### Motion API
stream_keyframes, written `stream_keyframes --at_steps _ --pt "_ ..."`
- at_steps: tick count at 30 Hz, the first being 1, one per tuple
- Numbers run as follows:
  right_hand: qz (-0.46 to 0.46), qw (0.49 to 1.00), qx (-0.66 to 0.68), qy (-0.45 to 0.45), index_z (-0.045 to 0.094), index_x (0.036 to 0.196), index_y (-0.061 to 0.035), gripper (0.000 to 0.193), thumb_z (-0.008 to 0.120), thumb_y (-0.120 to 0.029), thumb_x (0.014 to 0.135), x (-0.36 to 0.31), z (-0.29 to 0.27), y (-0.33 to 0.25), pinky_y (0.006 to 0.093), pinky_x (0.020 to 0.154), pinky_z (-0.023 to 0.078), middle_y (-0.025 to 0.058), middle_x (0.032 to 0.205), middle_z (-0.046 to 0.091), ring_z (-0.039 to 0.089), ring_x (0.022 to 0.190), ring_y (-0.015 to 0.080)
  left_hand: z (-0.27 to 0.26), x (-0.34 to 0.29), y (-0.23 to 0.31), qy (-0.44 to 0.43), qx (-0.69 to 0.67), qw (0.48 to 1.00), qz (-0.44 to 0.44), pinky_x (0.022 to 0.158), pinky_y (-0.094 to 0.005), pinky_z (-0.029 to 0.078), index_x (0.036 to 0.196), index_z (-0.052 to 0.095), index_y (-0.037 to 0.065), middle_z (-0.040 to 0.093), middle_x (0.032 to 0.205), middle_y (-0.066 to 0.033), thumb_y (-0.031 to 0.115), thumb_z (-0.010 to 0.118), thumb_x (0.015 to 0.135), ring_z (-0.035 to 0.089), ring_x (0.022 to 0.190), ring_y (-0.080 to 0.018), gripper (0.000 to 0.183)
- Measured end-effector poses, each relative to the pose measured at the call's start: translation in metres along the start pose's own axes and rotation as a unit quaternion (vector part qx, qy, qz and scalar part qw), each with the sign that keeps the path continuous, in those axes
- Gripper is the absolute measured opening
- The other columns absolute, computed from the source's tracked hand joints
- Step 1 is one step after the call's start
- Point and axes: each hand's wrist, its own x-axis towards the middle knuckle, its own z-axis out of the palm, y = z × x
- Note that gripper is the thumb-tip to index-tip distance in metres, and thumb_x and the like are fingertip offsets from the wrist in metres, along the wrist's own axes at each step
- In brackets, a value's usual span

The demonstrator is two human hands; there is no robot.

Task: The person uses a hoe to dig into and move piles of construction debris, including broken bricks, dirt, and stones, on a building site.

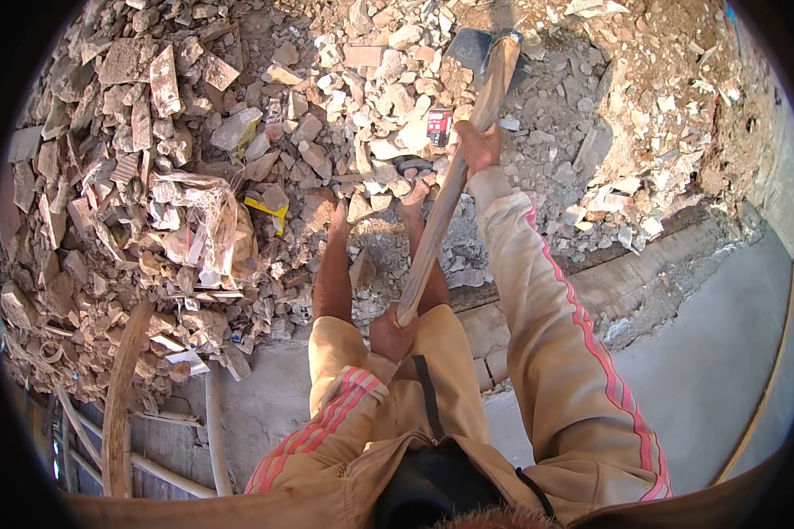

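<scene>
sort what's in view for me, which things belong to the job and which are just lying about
Seemingly in use:
- wooden-handled tool, gripped by left hand and right hand
- rubble around its blade

Seemingly just lying about:
- red-and-black packet
- yellow scrap
- curved wooden pole

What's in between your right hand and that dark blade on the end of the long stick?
In the head view, the upper part of the wooden handle runs between the right hand and the dark blade.
</scene>
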Motion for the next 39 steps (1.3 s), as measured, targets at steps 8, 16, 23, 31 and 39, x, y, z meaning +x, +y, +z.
stream_keyframes --at_steps 8,16,23,31,39 --pt "0.001 0.998 0.056 -0.001 0.051 0.097 -0.0050 0.024 0.065 -0.010 0.078 -0.037 -0.041 -0.040 0.0298 0.039 0.046 0.0053 0.072 0.054 0.053 0.047 0.0161 0.000 0.016 0.004 -0.034 0.029 0.996 0.080 0.069 -0.0415 0.054 0.109 0.067 0.012 0.068 0.082 -0.0160 0.030 0.073 0.072 0.067 0.077 -0.0337 0.042" --pt "-0.078 0.990 0.041 0.112 0.054 0.090 -0.0026 0.023 0.067 -0.014 0.076 0.158 -0.046 0.023 0.0386 0.041 0.049 0.0077 0.069 0.055 0.054 0.048 0.0210 0.024 0.159 0.024 -0.045 0.082 0.988 0.120 0.066 -0.0401 0.053 0.108 0.066 0.013 0.068 0.078 -0.0143 0.032 0.069 0.075 0.066 0.072 -0.0314 0.038" --pt "0.058 0.992 0.018 0.107 0.054 0.089 0.0003 0.028 0.071 -0.015 0.072 0.108 -0.050 0.004 0.0393 0.042 0.048 0.0102 0.068 0.055 0.057 0.051 0.0220 0.006 0.084 0.055 -0.061 0.092 0.991 0.076 0.061 -0.0381 0.051 0.102 0.066 0.011 0.065 0.068 -0.0113 0.026 0.070 0.073 0.065 0.061 -0.0262 0.032" --pt "0.023 0.955 -0.295 0.027 0.055 0.103 0.0061 0.052 0.071 -0.025 0.065 0.015 0.081 0.011 0.0366 0.076 0.053 0.0227 0.091 0.066 0.067 0.081 0.0322 -0.082 0.007 0.051 -0.119 -0.154 0.971 -0.139 0.049 -0.0294 0.046 0.085 0.060 0.001 0.056 0.059 -0.0018 0.016 0.068 0.078 0.054 0.052 -0.0104 0.019" --pt "0.063 0.978 -0.180 -0.088 0.056 0.107 0.0039 0.045 0.075 -0.014 0.070 0.009 0.062 0.021 0.0364 0.069 0.051 0.0136 0.092 0.065 0.063 0.077 0.0206 -0.074 -0.031 0.065 -0.144 -0.192 0.963 -0.123 0.057 -0.0303 0.050 0.103 0.063 0.000 0.065 0.072 -0.0069 0.019 0.068 0.080 0.062 0.062 -0.0127 0.031"
